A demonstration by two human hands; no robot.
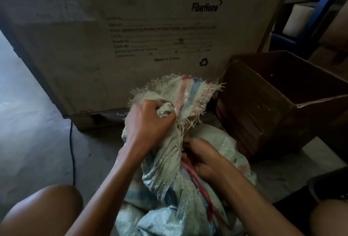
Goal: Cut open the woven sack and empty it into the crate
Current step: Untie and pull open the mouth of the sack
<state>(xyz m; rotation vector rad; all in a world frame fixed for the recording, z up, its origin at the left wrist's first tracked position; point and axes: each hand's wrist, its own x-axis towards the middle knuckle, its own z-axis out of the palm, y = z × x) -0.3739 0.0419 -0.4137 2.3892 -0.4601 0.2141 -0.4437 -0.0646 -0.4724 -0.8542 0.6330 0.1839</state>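
At the left of the frame a dark cable (72,153) trails down the grey concrete floor (33,141), and a bare knee (49,211) fills the lower left corner. Behind, a large pale cardboard carton (150,34) with faint print stands across the upper middle. In the centre, the left hand (148,122) is clenched in a fist around the gathered neck of the woven sack (169,169), whose frayed, fringed mouth fans out above the knuckles, striped pink and blue on a dull grey-green weave. The sack's long axis runs from that neck down toward the bottom edge, its body slumped between the knees, crinkled and soft-looking. Just right of and below the neck, the right hand (203,158) is curled against the bunched cloth beside a red cord (199,183); whether it pinches the cord or a tool I cannot tell. The brown crate (310,102), open-topped and stiff-walled, stands at right, nearer the right hand, so emptying likely means tipping the neck rightward
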